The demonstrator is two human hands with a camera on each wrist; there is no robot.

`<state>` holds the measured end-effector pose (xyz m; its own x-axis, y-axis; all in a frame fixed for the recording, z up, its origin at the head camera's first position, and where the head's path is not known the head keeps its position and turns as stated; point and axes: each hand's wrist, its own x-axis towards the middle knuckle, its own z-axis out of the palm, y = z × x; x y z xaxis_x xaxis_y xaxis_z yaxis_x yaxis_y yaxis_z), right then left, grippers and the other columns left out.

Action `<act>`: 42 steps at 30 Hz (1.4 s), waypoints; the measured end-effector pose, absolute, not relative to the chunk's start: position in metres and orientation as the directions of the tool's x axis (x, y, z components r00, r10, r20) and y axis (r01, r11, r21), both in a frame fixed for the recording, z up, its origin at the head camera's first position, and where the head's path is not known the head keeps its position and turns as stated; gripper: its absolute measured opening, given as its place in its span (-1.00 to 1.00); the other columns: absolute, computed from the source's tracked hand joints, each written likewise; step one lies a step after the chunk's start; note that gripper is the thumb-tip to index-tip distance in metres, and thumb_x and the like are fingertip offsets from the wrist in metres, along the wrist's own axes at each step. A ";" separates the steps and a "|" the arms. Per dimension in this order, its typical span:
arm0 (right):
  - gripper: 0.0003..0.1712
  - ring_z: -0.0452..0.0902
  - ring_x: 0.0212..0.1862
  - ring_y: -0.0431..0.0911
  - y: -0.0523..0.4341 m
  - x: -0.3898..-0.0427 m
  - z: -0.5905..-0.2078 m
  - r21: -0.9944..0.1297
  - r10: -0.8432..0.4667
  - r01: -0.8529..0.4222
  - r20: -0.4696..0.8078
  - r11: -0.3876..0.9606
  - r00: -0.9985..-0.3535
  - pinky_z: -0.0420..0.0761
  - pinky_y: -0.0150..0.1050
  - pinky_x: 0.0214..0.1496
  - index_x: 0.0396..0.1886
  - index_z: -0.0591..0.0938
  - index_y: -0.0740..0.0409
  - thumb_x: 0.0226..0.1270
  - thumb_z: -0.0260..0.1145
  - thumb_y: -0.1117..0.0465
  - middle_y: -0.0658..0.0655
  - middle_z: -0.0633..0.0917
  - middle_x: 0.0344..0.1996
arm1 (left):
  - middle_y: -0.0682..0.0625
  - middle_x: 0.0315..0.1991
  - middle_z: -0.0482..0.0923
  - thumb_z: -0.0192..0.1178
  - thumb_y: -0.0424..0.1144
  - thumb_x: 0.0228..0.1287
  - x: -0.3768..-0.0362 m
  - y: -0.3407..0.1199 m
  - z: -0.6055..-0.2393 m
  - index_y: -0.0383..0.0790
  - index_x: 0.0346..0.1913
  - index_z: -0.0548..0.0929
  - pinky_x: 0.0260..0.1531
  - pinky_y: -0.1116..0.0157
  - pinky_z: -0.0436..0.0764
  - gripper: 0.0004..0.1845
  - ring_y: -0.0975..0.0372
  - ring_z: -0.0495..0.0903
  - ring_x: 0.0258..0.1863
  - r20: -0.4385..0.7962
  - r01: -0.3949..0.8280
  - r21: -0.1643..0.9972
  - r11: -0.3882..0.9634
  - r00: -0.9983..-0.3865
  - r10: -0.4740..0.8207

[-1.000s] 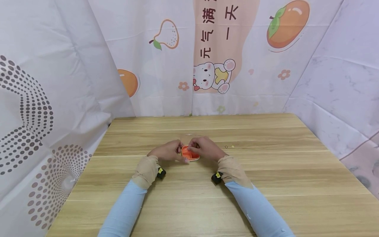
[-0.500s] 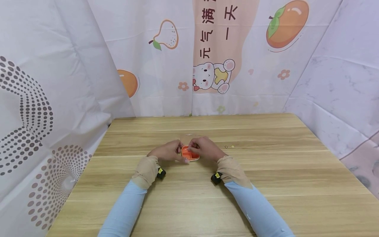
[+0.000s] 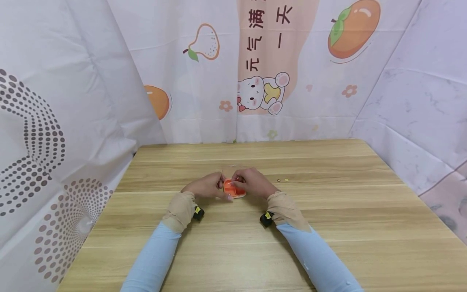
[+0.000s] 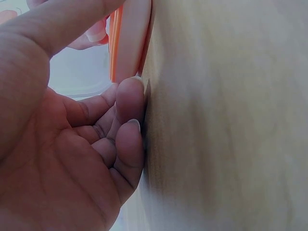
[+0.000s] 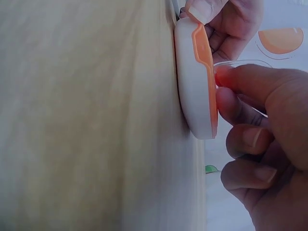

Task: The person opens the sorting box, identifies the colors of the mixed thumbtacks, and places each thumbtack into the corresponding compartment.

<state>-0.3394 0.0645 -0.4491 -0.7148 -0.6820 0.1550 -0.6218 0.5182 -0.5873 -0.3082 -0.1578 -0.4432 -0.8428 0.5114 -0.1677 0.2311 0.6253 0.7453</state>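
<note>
Two hands are met in the middle of the wooden table (image 3: 328, 227), with a small orange box (image 3: 234, 189) held between them. The left hand (image 3: 206, 187) is curled round the left side of the box: its thumb is laid along the near edge, and its bent fingers (image 4: 130, 103) are pressed against the pale bottom part where it sits on the wood. The right hand (image 3: 253, 182) is curled over the right side, and its fingertips (image 5: 231, 79) are pinched on a clear lid (image 5: 240, 65) that is raised above the orange rim. The lid can be seen through and is hard to make out from the head view. The box is flat on the table, just in front of the person. It is orange inside, white underneath, and split into little parts.

Almost nothing is changed from one second ago. The hands, the box and the lid are found in the same places, so the grip is only being kept and the lid is not moved on or off by any amount that can be seen.

A little way to the right of the hands, two tiny round bits (image 3: 282, 180) are left on the wood. Behind the table, a cloth with a bear (image 3: 262, 94), a pear and orange fruit is hung.
</note>
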 end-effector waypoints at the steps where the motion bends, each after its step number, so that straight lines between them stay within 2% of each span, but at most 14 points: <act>1: -0.94 0.45 -0.44 -0.25 0.065 -0.340 -0.449 -0.589 -0.687 -0.624 0.153 0.514 -0.711 0.47 -0.33 -0.37 -0.25 0.73 0.07 0.45 0.40 0.19 -0.12 0.62 -0.52 | -0.01 -0.35 0.42 0.61 -0.07 0.07 -0.308 -0.158 -0.443 -0.31 -0.12 0.48 -0.32 0.28 0.36 -0.44 0.22 0.36 -0.35 -0.168 0.232 0.745 0.626 -0.843 0.511; 10: -0.96 0.44 -0.42 -0.22 0.076 -0.343 -0.443 -0.631 -0.710 -0.612 0.134 0.477 -0.691 0.48 -0.30 -0.35 -0.22 0.74 0.01 0.44 0.41 0.17 -0.14 0.66 -0.44 | -0.03 -0.30 0.43 0.60 -0.05 0.09 -0.306 -0.157 -0.441 -0.29 -0.05 0.48 -0.31 0.29 0.36 -0.42 0.22 0.35 -0.32 -0.196 0.197 0.746 0.636 -0.848 0.493; 16: -0.95 0.46 -0.42 -0.20 0.083 -0.347 -0.442 -0.643 -0.706 -0.612 0.152 0.460 -0.691 0.48 -0.30 -0.35 -0.25 0.74 0.01 0.45 0.40 0.17 -0.11 0.63 -0.49 | -0.06 -0.23 0.48 0.60 -0.04 0.08 -0.305 -0.157 -0.440 -0.29 -0.02 0.49 -0.23 0.25 0.42 -0.40 0.20 0.39 -0.26 -0.192 0.201 0.737 0.646 -0.854 0.485; 24: -0.96 0.46 -0.42 -0.19 0.089 -0.352 -0.441 -0.657 -0.708 -0.604 0.147 0.452 -0.690 0.48 -0.30 -0.37 -0.25 0.75 0.05 0.44 0.40 0.21 -0.09 0.63 -0.51 | -0.06 -0.24 0.48 0.61 -0.04 0.07 -0.305 -0.156 -0.440 -0.29 -0.01 0.49 -0.23 0.25 0.43 -0.39 0.21 0.39 -0.26 -0.192 0.201 0.737 0.645 -0.854 0.485; 42: -0.93 0.43 -0.39 -0.15 0.110 -0.360 -0.439 -0.671 -0.659 -0.548 0.117 0.499 -0.743 0.42 -0.31 -0.36 -0.22 0.75 0.04 0.44 0.41 0.15 -0.06 0.64 -0.45 | -0.07 -0.25 0.46 0.62 -0.06 0.07 -0.307 -0.156 -0.442 -0.30 0.01 0.49 -0.23 0.26 0.42 -0.38 0.21 0.38 -0.27 -0.200 0.189 0.731 0.656 -0.859 0.471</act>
<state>-0.3603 0.1100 -0.4393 -0.7432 -0.6588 0.1171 -0.5484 0.4994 -0.6707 -0.3066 -0.1560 -0.4417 -0.8593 0.4705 -0.2005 0.1886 0.6559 0.7309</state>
